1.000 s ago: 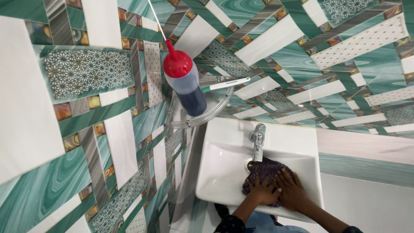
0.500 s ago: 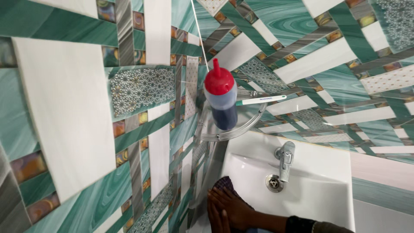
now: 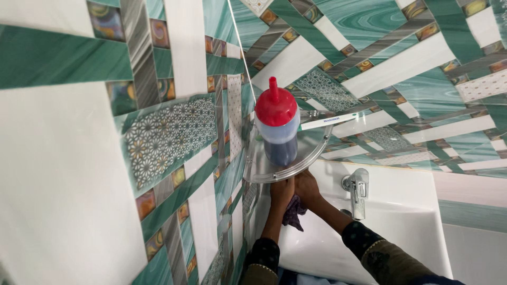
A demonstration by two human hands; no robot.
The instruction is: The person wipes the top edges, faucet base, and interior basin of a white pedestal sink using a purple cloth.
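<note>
Both my hands are raised just under the clear glass corner shelf (image 3: 311, 153). My left hand (image 3: 281, 192) and my right hand (image 3: 306, 186) press together on a dark purple cloth (image 3: 293, 212) that hangs down between them, close to the wall corner. On the shelf stands a bottle of dark blue liquid with a red nozzle cap (image 3: 277, 124). A white tube or toothbrush (image 3: 328, 119) lies on the shelf behind it.
A white washbasin (image 3: 401, 227) sits below, with a chrome tap (image 3: 357, 191) at its back edge. Green, white and patterned tiles (image 3: 169, 132) cover both walls that meet in the corner.
My hands have lifted with the cloth from the left of the basin up to the underside of the glass shelf. The view has moved closer to the corner.
</note>
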